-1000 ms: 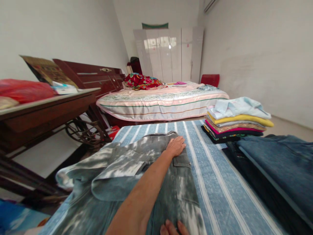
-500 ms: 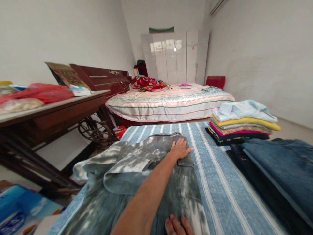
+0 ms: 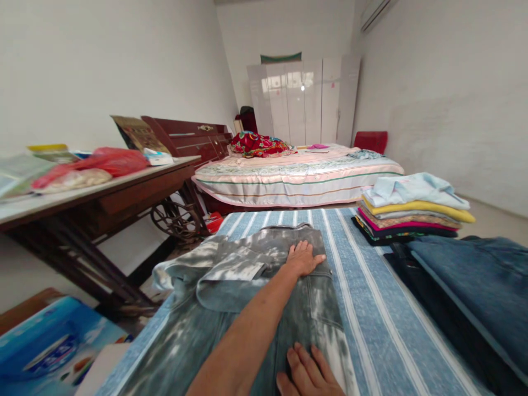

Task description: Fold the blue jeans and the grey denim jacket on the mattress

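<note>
A grey-green garment (image 3: 225, 300) with white bleached patches lies spread over the blue-striped bed cover. It has stitched seams and what look like pocket flaps, but whether it is a jacket or trousers I cannot tell. My left hand (image 3: 304, 258) rests flat near its far right corner, fingers spread and thumb pointing right. Closer to me, my right hand (image 3: 309, 371) lies on the lower right part of the cloth, its fingers apart and the wrist cut off by the frame. My left forearm crosses over and hides some of the garment.
Folded clothes (image 3: 412, 212) are stacked at the right, with dark blue jeans (image 3: 474, 280) nearer me. A sewing-machine table (image 3: 165, 171) stands left, above a blue carton (image 3: 53, 346). Beyond the striped cover (image 3: 363, 286) is a larger bed (image 3: 297, 184).
My view has swung slightly left, showing more of the table and carton. My left hand stays on the garment's far right part; more of my right hand shows, its fingers spread.
</note>
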A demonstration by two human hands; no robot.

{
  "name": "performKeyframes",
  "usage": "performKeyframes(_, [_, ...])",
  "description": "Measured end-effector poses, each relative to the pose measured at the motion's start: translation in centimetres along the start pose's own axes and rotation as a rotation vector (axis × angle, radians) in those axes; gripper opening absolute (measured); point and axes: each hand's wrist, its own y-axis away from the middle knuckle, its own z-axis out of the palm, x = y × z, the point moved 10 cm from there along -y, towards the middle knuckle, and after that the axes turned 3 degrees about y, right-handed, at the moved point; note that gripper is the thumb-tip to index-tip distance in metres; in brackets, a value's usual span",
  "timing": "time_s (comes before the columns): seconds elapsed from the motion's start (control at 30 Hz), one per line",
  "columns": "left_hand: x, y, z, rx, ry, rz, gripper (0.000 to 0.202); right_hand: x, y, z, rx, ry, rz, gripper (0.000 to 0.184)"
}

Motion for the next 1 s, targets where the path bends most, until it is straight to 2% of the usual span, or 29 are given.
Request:
performKeyframes(0.1, [0.3, 0.8, -0.7, 0.024, -0.007, -0.011, 0.065, 0.9, -1.2, -2.3, 0.109, -0.006, 0.042, 0.018])
performKeyframes(0.17, [0.8, 1.7, -1.2, 0.046, -0.013, -0.002, 0.064, 0.8, -1.7, -2.7, 0.125, -0.022, 0.0, 0.021])
performKeyframes(0.27, [1.9, 3.4, -1.1, 0.054, -0.014, 0.033, 0.065, 0.2, -1.7, -2.4, 0.08, -0.012, -0.065, 0.02])
performKeyframes(0.4, [2.4, 4.9, 0.4, 0.012, -0.008, 0.065, 0.068, 0.8, -1.3, -2.1, 0.026, -0.024, 0.015, 0.022])
performKeyframes(0.5, [2.2, 5.1, 1.1, 0.008, -0.007, 0.059, 0.071, 0.6, -1.2, -2.2, 0.002, -0.057, 0.011, 0.028])
performKeyframes(0.7, [3.2, 6.4, 0.7, 0.089, -0.028, 0.047, 0.069, 0.9, -1.0, -2.1, -0.03, -0.099, 0.023, 0.037])
performKeyframes(0.77, [3.9, 7.2, 1.0, 0.112, -0.036, 0.062, 0.069, 0.8, -0.7, -2.0, -0.065, -0.118, 0.006, 0.046])
performKeyframes(0.83, [4.3, 8.0, 1.7, 0.102, -0.035, 0.075, 0.072, 0.8, -0.7, -1.7, -0.159, -0.149, -0.014, 0.063])
performKeyframes(0.87, [4.5, 8.3, 2.1, 0.089, -0.033, 0.084, 0.073, 0.8, -0.8, -1.4, -0.255, -0.173, -0.02, 0.069])
performKeyframes(0.93, [4.7, 8.7, 2.7, 0.061, -0.031, 0.104, 0.075, 0.9, -0.7, -0.4, -0.52, -0.241, -0.004, 0.075])
performKeyframes(1.0, [4.9, 8.8, 2.7, 0.049, -0.027, 0.119, 0.075, 1.0, -0.5, 0.0, -0.789, -0.323, 0.044, 0.071])
